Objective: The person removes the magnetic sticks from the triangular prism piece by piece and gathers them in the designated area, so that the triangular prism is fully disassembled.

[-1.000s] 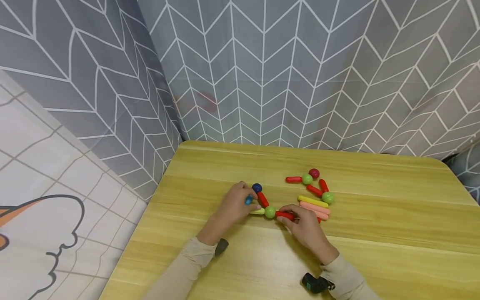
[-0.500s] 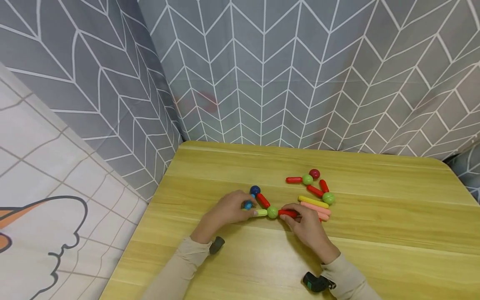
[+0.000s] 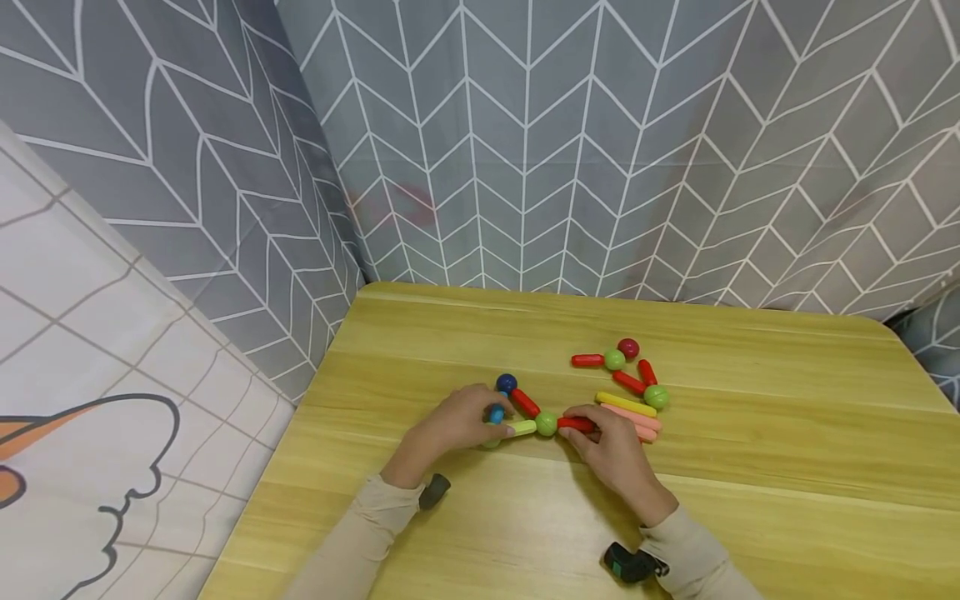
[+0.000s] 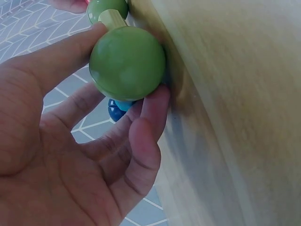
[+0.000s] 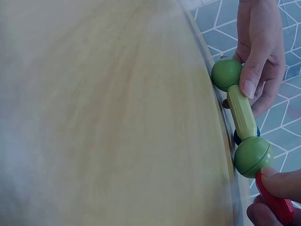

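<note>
A joined figure of toy building rods and balls lies between the hands. My left hand (image 3: 453,421) has its thumb on the yellow-green rod (image 5: 242,112), at the end meeting a green ball (image 4: 127,63), with fingers curled behind. A blue rod (image 3: 497,413) shows by the left fingers, below the dark blue ball (image 3: 506,383). From that ball a red rod (image 3: 526,403) slants to the middle green ball (image 3: 546,423). On its other side, my right hand (image 3: 611,446) pinches another red rod (image 5: 276,201) between thumb and fingers.
Right of the hands lie a yellow rod (image 3: 626,404) and pink rods (image 3: 630,417). Behind them are loose red rods (image 3: 628,382), green balls (image 3: 614,359) and a dark red ball (image 3: 628,347). A patterned curtain (image 3: 525,167) hangs along the wooden table's (image 3: 787,400) back edge.
My left hand has shifted left and flattened lower, showing more of the yellow-green rod and green ball. The dark blue ball moved slightly left and nearer; the middle green ball moved slightly right.
</note>
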`<state>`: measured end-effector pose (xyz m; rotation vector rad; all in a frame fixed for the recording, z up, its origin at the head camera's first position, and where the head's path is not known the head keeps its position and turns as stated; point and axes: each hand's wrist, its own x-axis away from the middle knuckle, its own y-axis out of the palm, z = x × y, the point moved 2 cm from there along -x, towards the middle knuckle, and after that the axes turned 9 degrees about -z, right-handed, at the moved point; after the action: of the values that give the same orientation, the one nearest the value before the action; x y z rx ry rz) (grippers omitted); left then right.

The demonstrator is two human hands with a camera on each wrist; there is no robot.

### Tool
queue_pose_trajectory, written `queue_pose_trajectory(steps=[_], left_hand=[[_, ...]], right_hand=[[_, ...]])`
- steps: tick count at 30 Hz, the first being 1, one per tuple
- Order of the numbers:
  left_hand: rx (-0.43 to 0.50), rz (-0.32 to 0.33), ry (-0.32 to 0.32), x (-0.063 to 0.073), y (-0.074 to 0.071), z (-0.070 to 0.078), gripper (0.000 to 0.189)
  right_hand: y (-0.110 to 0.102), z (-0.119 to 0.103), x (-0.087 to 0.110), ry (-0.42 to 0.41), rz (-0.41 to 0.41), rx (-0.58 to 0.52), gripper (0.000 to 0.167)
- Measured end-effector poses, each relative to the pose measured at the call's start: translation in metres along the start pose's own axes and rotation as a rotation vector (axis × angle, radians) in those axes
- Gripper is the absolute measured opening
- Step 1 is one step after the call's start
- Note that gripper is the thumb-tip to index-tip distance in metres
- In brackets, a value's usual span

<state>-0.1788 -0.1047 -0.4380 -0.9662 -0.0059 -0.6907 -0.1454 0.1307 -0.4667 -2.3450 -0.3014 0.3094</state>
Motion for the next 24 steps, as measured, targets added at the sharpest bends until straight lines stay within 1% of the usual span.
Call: queue_pose_trajectory(steps=[16, 24], left_hand=[[0.01, 0.013, -0.008, 0.0006, 0.0011, -0.0021, 0.03], [0.017, 0.012, 0.016, -0.0014, 0.0013, -0.0021, 0.012]], right_hand=[[0.0022, -0.002, -0.0005, -0.022, 0.012, 0.015, 0.019], [0.0029, -0.0007, -0.0013, -0.03, 0.028, 0.036, 0.018]])
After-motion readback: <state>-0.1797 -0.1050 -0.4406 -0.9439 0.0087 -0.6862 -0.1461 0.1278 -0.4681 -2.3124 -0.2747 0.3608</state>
